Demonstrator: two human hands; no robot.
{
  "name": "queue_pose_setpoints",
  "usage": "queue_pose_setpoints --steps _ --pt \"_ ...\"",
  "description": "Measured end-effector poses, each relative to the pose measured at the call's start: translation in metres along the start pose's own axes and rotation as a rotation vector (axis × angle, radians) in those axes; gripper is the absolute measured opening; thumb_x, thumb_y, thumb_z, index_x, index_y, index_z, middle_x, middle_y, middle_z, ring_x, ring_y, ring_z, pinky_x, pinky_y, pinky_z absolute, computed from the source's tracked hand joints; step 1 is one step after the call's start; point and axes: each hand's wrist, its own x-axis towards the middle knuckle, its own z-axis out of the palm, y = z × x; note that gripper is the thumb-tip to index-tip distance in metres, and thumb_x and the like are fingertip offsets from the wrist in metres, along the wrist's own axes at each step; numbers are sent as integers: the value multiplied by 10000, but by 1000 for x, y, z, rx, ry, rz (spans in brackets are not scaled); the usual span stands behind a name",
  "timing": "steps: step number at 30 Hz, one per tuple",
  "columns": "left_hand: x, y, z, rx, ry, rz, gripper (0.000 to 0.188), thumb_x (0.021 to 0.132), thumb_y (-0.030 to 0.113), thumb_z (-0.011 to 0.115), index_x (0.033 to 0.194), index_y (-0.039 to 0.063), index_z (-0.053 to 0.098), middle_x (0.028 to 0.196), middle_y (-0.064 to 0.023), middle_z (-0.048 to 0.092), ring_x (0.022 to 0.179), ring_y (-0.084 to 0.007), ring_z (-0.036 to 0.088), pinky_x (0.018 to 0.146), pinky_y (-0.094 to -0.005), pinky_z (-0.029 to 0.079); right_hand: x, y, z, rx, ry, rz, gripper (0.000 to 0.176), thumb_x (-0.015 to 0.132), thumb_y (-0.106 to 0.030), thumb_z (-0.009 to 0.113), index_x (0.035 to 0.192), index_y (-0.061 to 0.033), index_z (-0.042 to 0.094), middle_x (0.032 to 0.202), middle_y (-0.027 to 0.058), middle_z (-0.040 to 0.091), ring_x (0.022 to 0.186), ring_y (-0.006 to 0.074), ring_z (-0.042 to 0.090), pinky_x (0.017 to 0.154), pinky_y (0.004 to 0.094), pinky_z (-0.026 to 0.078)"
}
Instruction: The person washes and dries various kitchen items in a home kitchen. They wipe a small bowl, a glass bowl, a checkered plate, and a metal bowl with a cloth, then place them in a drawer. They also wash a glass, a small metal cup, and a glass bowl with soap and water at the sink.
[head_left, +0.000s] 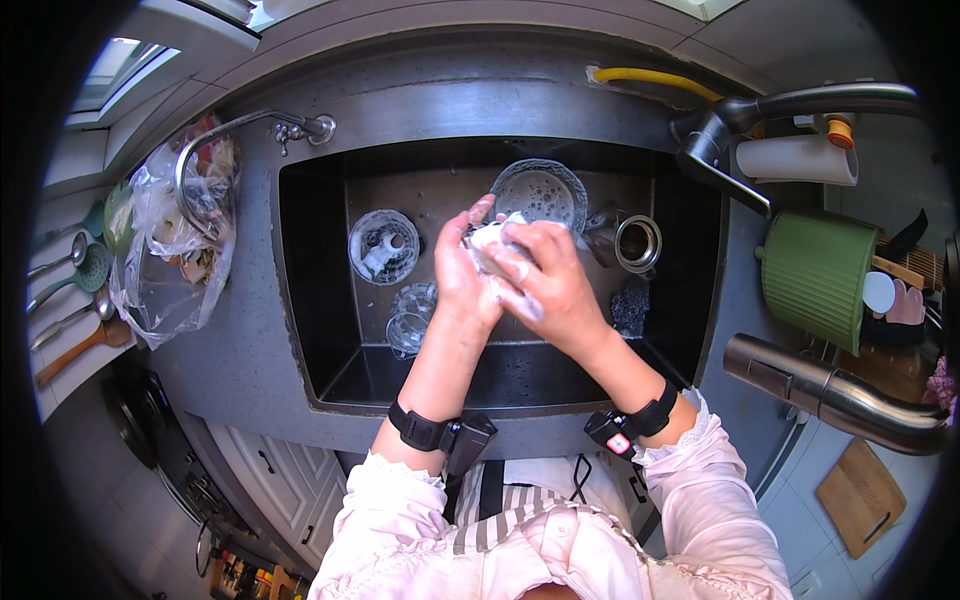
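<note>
Over the sink (480, 375), my left hand (461, 270) cups a small white foam-covered object (491, 238) in its palm. My right hand (551, 274) presses on the same object from the right, fingers curled and streaked with suds. Foam and fingers hide its shape, so I cannot tell what it is. Just beyond the hands stands a clear textured glass bowl (544, 187) with bubbles inside. A patterned glass vessel (384, 247) with suds sits to the left. Clear glassware (409, 326) lies near my left wrist, partly hidden by the forearm.
At the sink's right side are a metal-rimmed container (637, 244) and a dark mesh scourer (630, 307). A large faucet (712, 142) rises at the back right; a slim tap (225, 131) arches over a plastic bag of scraps (176, 240). A green ribbed container (821, 277) stands right.
</note>
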Motion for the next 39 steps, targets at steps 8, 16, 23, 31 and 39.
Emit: queue_pose_setpoints --steps 8,16,23,31,39 --pt "-26 -8 3 26 -77 -258 362 976 345 530 1201 62 526 1185 -115 594 1141 -247 571 939 -497 500 3 37 -19 395 34 325 292 677 -9 709 964 -44 663 871 119 640 830 304 626 765 362 518" --pt "-16 -23 -5 113 -108 -45 516 1009 477 378 1307 68 479 1280 -125 546 1204 -221 525 1030 -381 420 6 14 4 -200 154 31 240 631 -40 729 862 -46 661 966 76 628 917 289 567 772 379 496" --pt "-17 -9 -18 323 -33 140 463 1030 427 364 1253 53 521 1080 -111 583 999 -205 600 876 -344 509 -21 11 7 207 -117 97 203 704 -74 700 903 -40 683 994 94 623 942 294 564 845 389 494" --pt "-24 -31 -26 341 17 4 415 1032 387 395 1292 85 512 1191 -79 584 1068 -178 580 896 -369 493 -25 18 11 -66 -77 156 208 728 -42 660 934 -11 655 1029 110 613 977 310 554 825 394 500" --pt "1 -40 -50 506 -18 -59 401 1031 334 406 1286 48 524 1136 -125 624 1000 -199 626 849 -310 523 -61 22 10 272 -189 349 157 768 -87 650 914 -29 648 1044 129 617 949 312 582 841 402 486"
